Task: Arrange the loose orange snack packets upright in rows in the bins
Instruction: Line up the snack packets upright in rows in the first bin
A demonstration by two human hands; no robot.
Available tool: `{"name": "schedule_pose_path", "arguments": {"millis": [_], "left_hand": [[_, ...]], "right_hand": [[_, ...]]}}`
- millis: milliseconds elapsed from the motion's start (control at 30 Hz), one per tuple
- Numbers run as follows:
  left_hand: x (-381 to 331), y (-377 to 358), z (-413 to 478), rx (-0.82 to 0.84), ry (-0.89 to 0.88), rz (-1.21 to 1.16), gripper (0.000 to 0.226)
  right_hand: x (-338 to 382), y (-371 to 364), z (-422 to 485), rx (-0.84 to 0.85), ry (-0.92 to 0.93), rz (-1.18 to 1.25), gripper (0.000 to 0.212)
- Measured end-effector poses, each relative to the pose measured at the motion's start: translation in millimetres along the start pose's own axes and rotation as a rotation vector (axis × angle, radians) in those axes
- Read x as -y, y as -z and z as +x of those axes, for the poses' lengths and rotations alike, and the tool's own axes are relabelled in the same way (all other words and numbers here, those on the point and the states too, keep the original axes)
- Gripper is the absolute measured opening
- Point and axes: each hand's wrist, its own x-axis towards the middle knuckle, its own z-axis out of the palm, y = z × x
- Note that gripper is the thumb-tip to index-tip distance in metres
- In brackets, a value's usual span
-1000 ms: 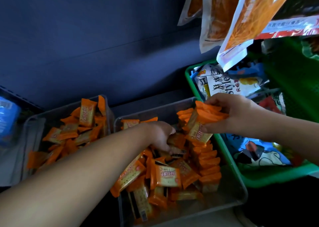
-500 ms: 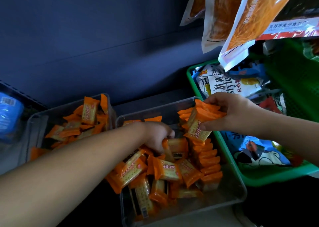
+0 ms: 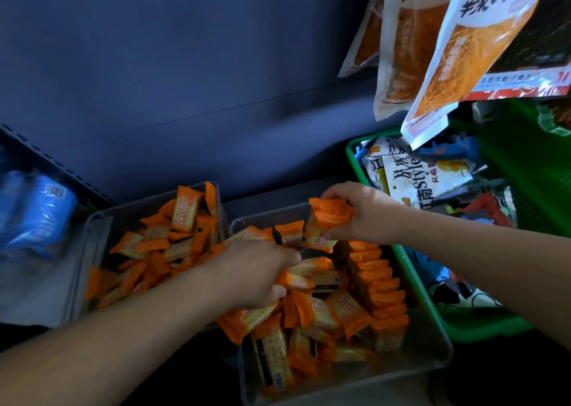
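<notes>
Left hand [image 3: 256, 274] now grips loose orange foil packets [image 3: 298, 282] in clear plastic bin [image 3: 432, 353] — right hand [image 3: 367, 212] still pinches its gathered orange stack [image 3: 329, 217]; bundle likely growing.

One head-worn camera looks forward and down, close over the clear bin [image 3: 429, 350]. The green basket [image 3: 482, 328] lies at 3 o'clock.

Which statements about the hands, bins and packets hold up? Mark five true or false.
1. The right hand holds a bunch of packets. True.
2. The left hand hovers empty. False: it grips loose packets in the right clear bin.
3. An upright row lines that bin's right side. True.
4. The left clear bin is sorted into rows. False: it holds a jumbled heap.
5. The basket is blue. False: it is green.
</notes>
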Motion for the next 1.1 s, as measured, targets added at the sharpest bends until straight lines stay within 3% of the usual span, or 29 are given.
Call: {"name": "schedule_pose_path", "arguments": {"millis": [100, 333, 467, 600, 733, 900, 967, 1100], "left_hand": [[9.3, -6.3, -6.2, -0.074, 0.063, -0.109, 0.061], [23.2, -9.9, -1.4, -0.194, 0.208, -0.528, 0.029], [31.7, -15.8, 9.8, -0.247, 0.28, -0.824, 0.035], [31.6, -22.3, 20.7, -0.283, 0.302, -0.828, 0.036], [32.0, -17.9, 23.4, -0.289, 0.317, -0.807, 0.036], [29.6, -8.9, 19.1, -0.299, 0.352, -0.75, 0.032], [26.1, -2.3, 13.1, -0.344, 0.348, -0.784, 0.031], [10.7, 18.1, -4.5, -0.387, 0.296, -1.001, 0.043]], "right_hand": [[-2.8, -15.2, 17.6, 0.036, -0.03, -0.108, 0.065], [-13.5, -47.9, 34.1, 0.008, -0.021, -0.631, 0.069], [-23.2, -71.1, 32.8, -0.136, -0.055, -0.649, 0.066], [-25.9, -71.8, 32.0, -0.102, -0.088, -0.674, 0.067], [-19.4, -52.4, 25.5, -0.041, -0.121, -0.577, 0.068], [9.8, -5.5, 6.9, 0.014, -0.243, -0.171, 0.036], [21.4, 8.3, -7.3, 0.002, -0.284, -0.017, 0.021], [53.9, 21.5, -41.0, 0.004, -0.334, 0.317, 0.025]]}}
